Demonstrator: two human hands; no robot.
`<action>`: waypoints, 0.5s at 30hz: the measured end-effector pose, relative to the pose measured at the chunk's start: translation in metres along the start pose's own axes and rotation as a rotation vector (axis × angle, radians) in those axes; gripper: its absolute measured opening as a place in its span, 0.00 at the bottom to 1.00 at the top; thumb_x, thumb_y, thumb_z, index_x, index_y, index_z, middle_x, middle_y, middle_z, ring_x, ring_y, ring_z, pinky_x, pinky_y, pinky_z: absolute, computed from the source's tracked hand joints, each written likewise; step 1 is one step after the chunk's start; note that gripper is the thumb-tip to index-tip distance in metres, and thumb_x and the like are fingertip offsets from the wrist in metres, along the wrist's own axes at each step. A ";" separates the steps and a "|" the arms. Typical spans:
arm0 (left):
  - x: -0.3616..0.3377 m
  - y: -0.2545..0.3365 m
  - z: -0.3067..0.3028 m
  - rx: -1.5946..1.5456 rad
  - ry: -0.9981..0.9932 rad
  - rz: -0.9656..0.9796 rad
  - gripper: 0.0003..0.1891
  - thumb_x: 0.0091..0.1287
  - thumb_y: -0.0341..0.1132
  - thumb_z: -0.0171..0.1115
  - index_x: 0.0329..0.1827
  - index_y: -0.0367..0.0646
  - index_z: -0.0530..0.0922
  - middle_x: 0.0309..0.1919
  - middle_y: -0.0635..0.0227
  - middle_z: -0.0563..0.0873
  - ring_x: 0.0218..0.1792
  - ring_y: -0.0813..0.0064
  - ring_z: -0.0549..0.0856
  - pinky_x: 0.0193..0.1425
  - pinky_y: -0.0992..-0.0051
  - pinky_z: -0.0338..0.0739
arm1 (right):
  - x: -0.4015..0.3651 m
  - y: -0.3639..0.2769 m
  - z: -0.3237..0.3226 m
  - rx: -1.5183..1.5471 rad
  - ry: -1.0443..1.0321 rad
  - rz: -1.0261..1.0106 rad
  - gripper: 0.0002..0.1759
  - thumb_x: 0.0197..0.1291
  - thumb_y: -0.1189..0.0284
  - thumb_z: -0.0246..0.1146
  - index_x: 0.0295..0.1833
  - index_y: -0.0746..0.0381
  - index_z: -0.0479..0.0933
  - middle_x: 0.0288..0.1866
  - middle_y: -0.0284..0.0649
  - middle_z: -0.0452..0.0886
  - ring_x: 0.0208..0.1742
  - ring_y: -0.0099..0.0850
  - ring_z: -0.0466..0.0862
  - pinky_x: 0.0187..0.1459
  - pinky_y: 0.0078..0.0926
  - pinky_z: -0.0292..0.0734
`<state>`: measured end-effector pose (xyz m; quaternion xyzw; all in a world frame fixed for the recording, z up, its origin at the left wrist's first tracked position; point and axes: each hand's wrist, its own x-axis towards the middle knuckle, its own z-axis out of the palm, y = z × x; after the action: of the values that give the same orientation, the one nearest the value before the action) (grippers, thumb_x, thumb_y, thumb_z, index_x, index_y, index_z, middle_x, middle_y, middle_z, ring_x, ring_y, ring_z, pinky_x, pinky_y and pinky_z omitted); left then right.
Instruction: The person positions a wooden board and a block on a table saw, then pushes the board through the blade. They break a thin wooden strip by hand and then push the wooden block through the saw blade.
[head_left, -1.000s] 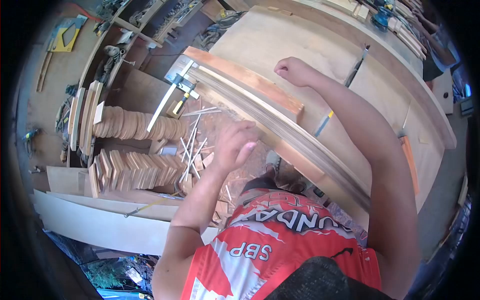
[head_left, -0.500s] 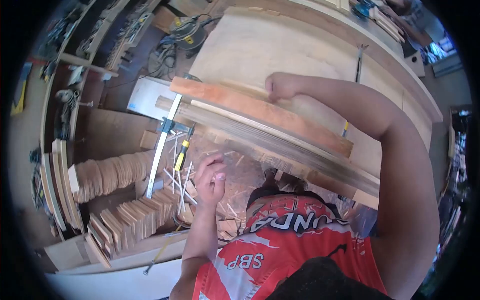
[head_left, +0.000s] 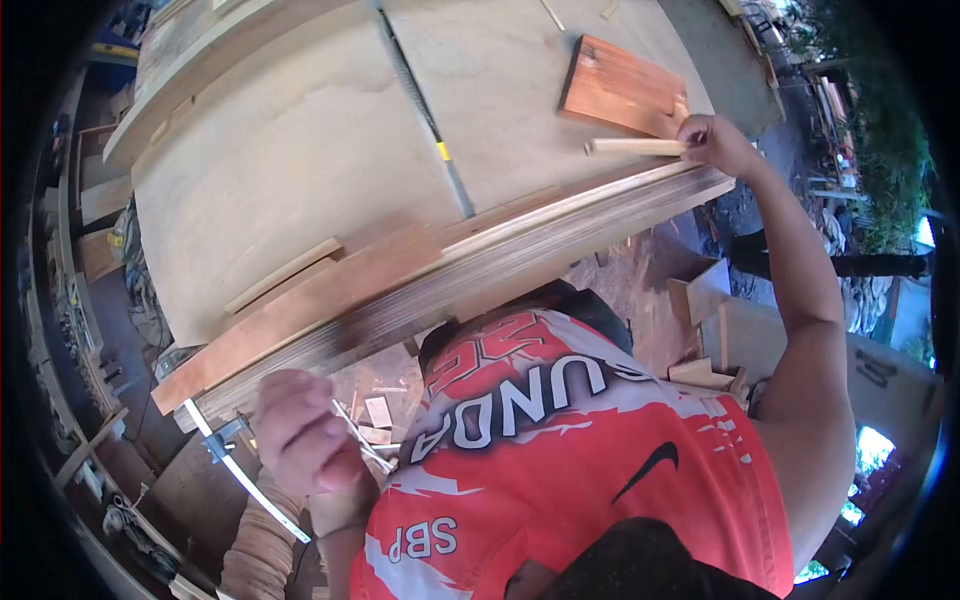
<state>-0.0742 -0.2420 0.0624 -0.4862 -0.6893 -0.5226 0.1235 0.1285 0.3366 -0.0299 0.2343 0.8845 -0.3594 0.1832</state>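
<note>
At the far right end of the bench, my right hand grips a short pale wooden strip by one end. The strip points left across the bench top. Just beyond it lies a reddish-brown wooden board, close to my fingers. My left hand hangs in front of the bench's near edge, blurred, its fingers loosely bent and apart with nothing seen in them. Past that hand, a long orange-brown plank lies along the near edge, above the layered bench side.
A bar clamp hangs from the bench's left corner. A long metal bar with a yellow band lies across the bench top. Two thin strips rest behind the plank. Stacked wood pieces stand at lower left.
The view has swung to the right. My right hand has moved from behind the plank to the bench's right end and now holds a strip. My left hand has come nearer the camera.
</note>
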 end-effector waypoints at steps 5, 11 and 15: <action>-0.001 -0.006 0.025 -0.328 -0.400 -0.075 0.22 0.76 0.53 0.57 0.42 0.40 0.83 0.42 0.53 0.86 0.37 0.56 0.86 0.40 0.59 0.80 | -0.013 -0.067 0.037 -0.298 -0.107 -0.160 0.15 0.42 0.82 0.77 0.37 0.67 0.82 0.34 0.41 0.84 0.37 0.38 0.84 0.42 0.34 0.77; -0.022 -0.038 0.056 0.073 -0.617 -0.366 0.26 0.72 0.52 0.61 0.58 0.36 0.82 0.49 0.50 0.87 0.52 0.47 0.85 0.58 0.60 0.79 | 0.000 -0.158 0.078 -0.101 -0.325 -0.307 0.14 0.43 0.80 0.77 0.39 0.67 0.85 0.37 0.43 0.85 0.38 0.41 0.84 0.43 0.36 0.77; -0.038 -0.049 0.042 0.265 -0.775 -0.548 0.26 0.74 0.52 0.59 0.61 0.36 0.81 0.54 0.49 0.86 0.58 0.46 0.83 0.63 0.58 0.76 | 0.004 -0.202 0.091 -0.055 -0.515 -0.290 0.17 0.47 0.80 0.77 0.45 0.67 0.85 0.41 0.44 0.86 0.44 0.40 0.85 0.49 0.36 0.79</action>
<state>-0.0803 -0.2261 -0.0112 -0.4259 -0.8476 -0.2244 -0.2234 0.0296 0.1441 0.0177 0.0014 0.8426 -0.4054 0.3544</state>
